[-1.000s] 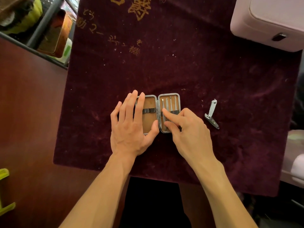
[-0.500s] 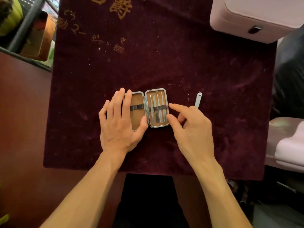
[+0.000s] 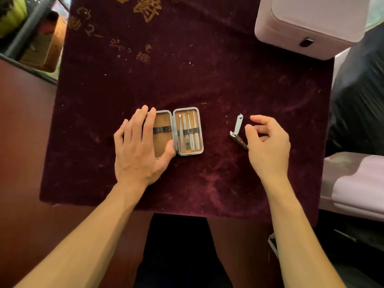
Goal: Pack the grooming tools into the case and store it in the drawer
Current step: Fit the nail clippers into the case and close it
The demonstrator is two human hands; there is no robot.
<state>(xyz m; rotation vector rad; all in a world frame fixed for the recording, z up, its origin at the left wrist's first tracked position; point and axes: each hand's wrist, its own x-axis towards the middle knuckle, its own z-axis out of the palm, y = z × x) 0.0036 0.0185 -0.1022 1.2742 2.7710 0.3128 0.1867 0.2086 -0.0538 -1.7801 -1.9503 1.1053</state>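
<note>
A small metal-rimmed grooming case [image 3: 188, 113] lies open flat on the dark red velvet cloth [image 3: 207, 69]. Its right half holds several slim steel tools [image 3: 190, 135] under a dark elastic band. The left half has an elastic band with nothing under it. My left hand [image 3: 139, 146] rests flat on that left half, fingers straight, thumb against the lower edge. A nail clipper [image 3: 238, 130] with its lever swung up lies on the cloth to the right of the case. My right hand [image 3: 268, 144] hovers beside it, fingers loosely curled, thumb tip close to the clipper's lower end.
A pale pink box [image 3: 307, 23] stands at the cloth's far right corner. More pink furniture [image 3: 353, 183] sits at the right. A brown tabletop [image 3: 25, 142] extends left of the cloth, with a shelf of items [image 3: 37, 38] beyond its far left edge.
My right hand has left the case's right half and moved right to the nail clipper. My left hand has stayed on the case's left half.
</note>
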